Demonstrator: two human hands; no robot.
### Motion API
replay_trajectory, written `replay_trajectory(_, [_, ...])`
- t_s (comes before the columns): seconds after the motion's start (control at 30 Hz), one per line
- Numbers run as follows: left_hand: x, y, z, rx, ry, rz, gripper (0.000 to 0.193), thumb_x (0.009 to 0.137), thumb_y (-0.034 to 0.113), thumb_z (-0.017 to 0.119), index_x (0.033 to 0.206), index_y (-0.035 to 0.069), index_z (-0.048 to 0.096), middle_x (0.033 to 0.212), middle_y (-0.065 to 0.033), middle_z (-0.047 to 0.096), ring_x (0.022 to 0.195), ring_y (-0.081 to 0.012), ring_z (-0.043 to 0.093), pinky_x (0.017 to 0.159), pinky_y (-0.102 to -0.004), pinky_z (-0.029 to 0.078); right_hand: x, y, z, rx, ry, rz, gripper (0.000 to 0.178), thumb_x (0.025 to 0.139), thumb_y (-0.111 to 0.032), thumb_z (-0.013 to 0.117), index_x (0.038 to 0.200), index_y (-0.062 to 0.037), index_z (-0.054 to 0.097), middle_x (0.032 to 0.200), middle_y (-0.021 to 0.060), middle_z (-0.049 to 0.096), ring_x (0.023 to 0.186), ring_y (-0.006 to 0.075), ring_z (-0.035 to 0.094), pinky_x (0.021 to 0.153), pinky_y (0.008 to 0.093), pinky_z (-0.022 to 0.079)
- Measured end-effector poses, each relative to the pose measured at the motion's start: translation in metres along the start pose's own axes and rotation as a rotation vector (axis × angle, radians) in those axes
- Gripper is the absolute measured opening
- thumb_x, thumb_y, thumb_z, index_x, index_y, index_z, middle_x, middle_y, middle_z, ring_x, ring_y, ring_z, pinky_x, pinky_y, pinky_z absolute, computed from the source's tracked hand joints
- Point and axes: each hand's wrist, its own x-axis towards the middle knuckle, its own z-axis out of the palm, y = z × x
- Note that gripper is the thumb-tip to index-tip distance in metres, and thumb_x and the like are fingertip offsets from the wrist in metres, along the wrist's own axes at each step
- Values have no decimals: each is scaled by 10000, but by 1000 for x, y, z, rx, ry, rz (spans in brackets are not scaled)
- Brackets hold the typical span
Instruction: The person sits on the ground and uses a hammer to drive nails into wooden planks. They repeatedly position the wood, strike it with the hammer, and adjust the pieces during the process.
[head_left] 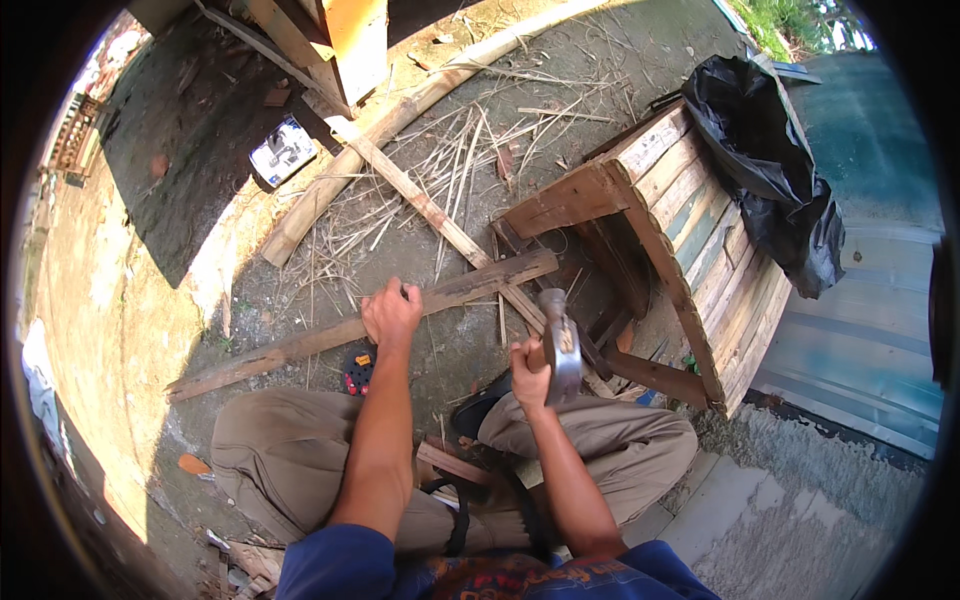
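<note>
My left hand (392, 312) is closed at the middle of a long weathered wooden plank (470, 286), fingers curled over it. Something small and dark shows by the fingertips, too small to make out. In my right hand (530, 376) is a claw hammer (563, 350), raised above the ground with its metal head close to the camera. The plank lies slantwise in front of my knees, its right end across a narrower wooden strip (425, 205) that runs from the upper left toward my right foot.
On the right stands a slatted wooden stool-like frame (690, 215) with a black plastic sheet (765, 170) over it, against metal sheeting (850, 310). Ahead lie a long pole (400, 118), scattered thin wood splinters (470, 150) and a printed tin (283, 152).
</note>
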Motion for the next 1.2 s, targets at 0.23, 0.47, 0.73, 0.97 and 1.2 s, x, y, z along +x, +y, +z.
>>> replay_trajectory(0.23, [-10,-2,-1,41,-26,-12,297,880,329,525,837,80,682,816,-181,727,781,-343,699,846,-439,469,16,-81,-37,189,-204,295,305,918,-183,682,675,-48,557,549,-12,512,480,99,482,467,286,363])
replay_trajectory(0.47, [0,-2,0,25,-28,-25,311,874,348,538,848,77,688,812,-185,726,771,-344,699,850,-440,470,73,-198,-96,640,-146,-289,371,991,-165,567,668,-58,420,498,10,434,430,90,357,430,289,323])
replay_trajectory(0.73, [-7,1,1,32,-12,20,297,868,346,550,827,80,676,797,-181,723,798,-333,701,852,-436,470,-29,39,32,-11,-176,660,349,931,-182,672,651,-78,494,545,-6,470,445,99,451,417,295,344])
replay_trajectory(0.97, [5,-1,4,7,40,9,281,869,326,553,830,75,673,783,-194,714,759,-360,690,841,-458,473,34,-127,-55,657,-157,358,314,967,-180,641,725,-31,507,550,22,507,468,82,453,427,273,343])
replay_trajectory(1.2, [1,-6,2,-20,-5,-31,280,865,331,560,822,81,678,808,-193,721,783,-351,697,836,-453,471,72,-163,-68,657,-113,-342,367,980,-184,584,680,-58,415,523,16,424,445,103,362,439,292,315])
